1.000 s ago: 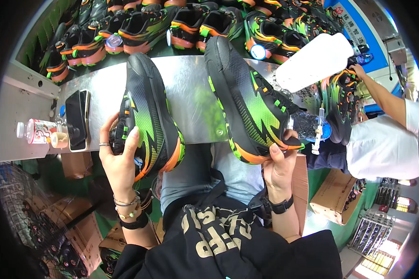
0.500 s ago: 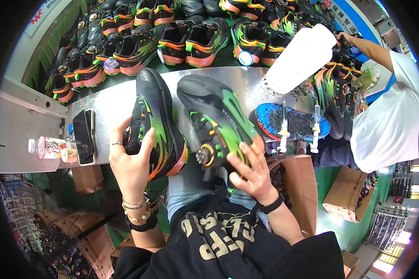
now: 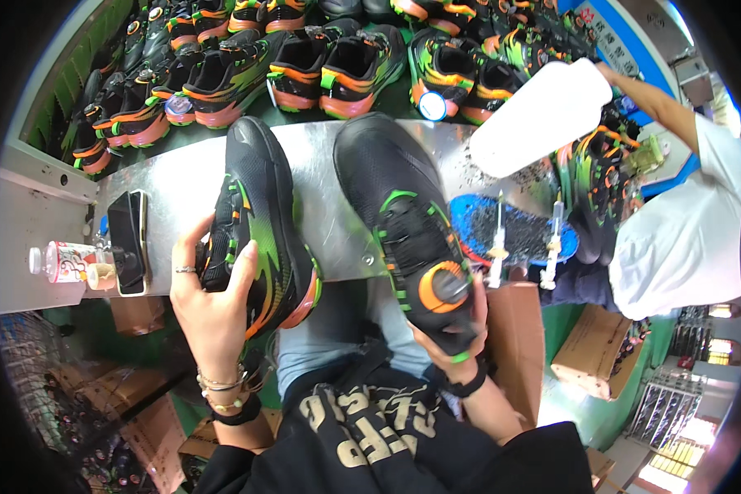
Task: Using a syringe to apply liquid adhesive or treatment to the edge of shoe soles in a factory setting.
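My left hand (image 3: 215,309) is wrapped round the ankle part of a black, green and orange sneaker (image 3: 267,210), which lies tilted on its side with the toe pointing away from me. A matching sneaker (image 3: 397,177) is in my right hand (image 3: 466,329), gripped at the heel. Its laced upper and orange-ringed dial face up, and the toe points away. Part of my right hand is hidden behind the heel. Both shoes are over the front edge of the metal table (image 3: 313,160).
Rows of similar sneakers (image 3: 362,70) stand at the back. On the right are a white cylinder (image 3: 543,119), a blue tray (image 3: 519,226) of black bits and two syringes (image 3: 499,239). A phone (image 3: 126,243) and bottle (image 3: 66,261) sit left. A co-worker (image 3: 675,230) stands far right.
The right sneaker has turned from its side so its laces and dial face up. My right hand has shifted to its heel. The left hand keeps its grip.
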Tool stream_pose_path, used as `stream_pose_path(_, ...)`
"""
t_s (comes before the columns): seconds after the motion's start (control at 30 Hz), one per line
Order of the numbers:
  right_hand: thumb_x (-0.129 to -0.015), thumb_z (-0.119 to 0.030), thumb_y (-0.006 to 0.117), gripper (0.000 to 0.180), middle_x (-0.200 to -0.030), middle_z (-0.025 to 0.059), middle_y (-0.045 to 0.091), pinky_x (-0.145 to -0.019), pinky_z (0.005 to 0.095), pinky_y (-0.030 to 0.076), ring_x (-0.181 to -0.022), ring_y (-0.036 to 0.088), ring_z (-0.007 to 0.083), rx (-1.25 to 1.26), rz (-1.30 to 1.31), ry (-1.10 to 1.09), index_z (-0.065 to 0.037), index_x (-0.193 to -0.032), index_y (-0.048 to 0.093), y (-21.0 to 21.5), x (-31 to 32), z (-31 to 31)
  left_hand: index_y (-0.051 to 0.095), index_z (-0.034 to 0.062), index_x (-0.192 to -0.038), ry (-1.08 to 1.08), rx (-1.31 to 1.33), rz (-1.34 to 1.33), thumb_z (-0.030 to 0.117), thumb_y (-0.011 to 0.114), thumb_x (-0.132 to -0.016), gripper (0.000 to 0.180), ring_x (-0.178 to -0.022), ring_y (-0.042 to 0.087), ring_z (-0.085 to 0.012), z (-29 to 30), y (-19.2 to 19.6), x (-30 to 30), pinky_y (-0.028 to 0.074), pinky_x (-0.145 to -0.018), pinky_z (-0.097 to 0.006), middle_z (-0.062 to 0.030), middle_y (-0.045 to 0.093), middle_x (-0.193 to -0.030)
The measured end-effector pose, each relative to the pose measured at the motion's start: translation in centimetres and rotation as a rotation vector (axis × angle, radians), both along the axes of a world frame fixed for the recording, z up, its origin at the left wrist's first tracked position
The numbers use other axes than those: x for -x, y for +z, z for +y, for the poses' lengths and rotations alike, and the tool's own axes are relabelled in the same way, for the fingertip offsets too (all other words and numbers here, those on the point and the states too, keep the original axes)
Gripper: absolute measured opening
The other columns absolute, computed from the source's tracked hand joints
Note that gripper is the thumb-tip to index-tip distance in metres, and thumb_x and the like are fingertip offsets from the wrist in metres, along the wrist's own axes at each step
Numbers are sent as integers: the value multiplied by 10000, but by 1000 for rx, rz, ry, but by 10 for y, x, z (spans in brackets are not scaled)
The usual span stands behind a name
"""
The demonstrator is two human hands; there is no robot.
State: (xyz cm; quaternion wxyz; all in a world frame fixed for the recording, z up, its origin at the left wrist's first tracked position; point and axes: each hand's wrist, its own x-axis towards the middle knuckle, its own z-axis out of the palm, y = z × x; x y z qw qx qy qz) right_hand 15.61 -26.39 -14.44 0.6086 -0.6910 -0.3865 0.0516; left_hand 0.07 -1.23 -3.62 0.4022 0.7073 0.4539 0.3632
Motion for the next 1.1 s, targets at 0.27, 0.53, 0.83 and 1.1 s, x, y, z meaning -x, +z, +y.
stream_pose_path(0.27,-687,-172,867,596,-1161,113,473,-983,380,404,-1090,507,228,-130,58,-103,-106,-1057,404,15,-5,5,594,33,-1179,-12,-57,74,109,761,-789,431,-914,624,-186,0,5,-12,490,-836,-308,-86,619,-1034)
stream_pose_path(0.53,-802,-163,782,330,-1544,194,307,-972,382,466,-1315,466,349,190,71,65,-47,-1001,546,72,-10,80,620,87,-1208,-165,-344,297,229,745,-834,419,-943,673,-270,-27,21,-58,521,-822,-367,-107,652,-1128)
stream_pose_path(0.83,-810,-246,760,316,-1525,191,331,-944,411,482,-1221,518,372,257,-157,18,-51,-966,566,82,-29,70,616,122,-1237,-143,-547,300,327,769,-813,496,-886,703,-305,-27,-3,-72,540,-744,-384,-119,699,-1061)
stream_pose_path(1.1,-743,-229,791,345,-1483,198,406,-938,423,482,-1142,563,389,177,-207,-71,-50,-933,565,71,-25,72,647,12,-1127,-143,-136,-212,67,779,-753,401,-1041,667,-262,-30,-34,-62,572,-812,-335,-117,653,-1232)
